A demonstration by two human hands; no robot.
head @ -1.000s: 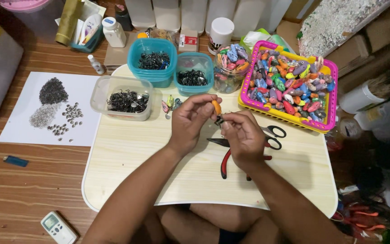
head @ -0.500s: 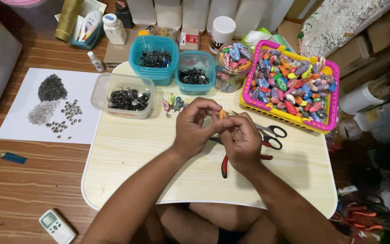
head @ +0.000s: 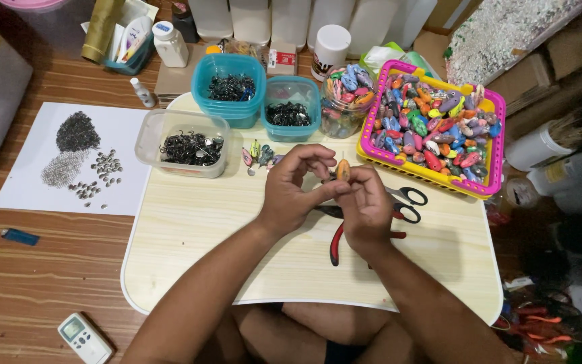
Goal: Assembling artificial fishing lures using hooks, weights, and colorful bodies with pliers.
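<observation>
Both my hands meet over the middle of the pale wooden lap table (head: 197, 249). My left hand (head: 294, 192) and my right hand (head: 366, 205) pinch one small orange oval piece (head: 343, 170) between their fingertips, with a thin wire sticking up from it. Red-handled pliers (head: 335, 244) and black-handled scissors (head: 409, 202) lie on the table under and beside my right hand. Several small finished coloured pieces (head: 259, 155) lie just beyond my left hand.
A pink and yellow basket (head: 490, 145) of coloured oval pieces stands at the right. A jar (head: 345, 101) of the same, two teal tubs (head: 230, 87) and a clear tub (head: 183, 143) hold dark metal parts. White paper (head: 69, 162) with small parts, a lighter (head: 20, 236) and a remote (head: 85, 337) lie left.
My hands have dropped slightly toward me and to the right while still working the orange piece; the fingers have shifted their grip on it.
</observation>
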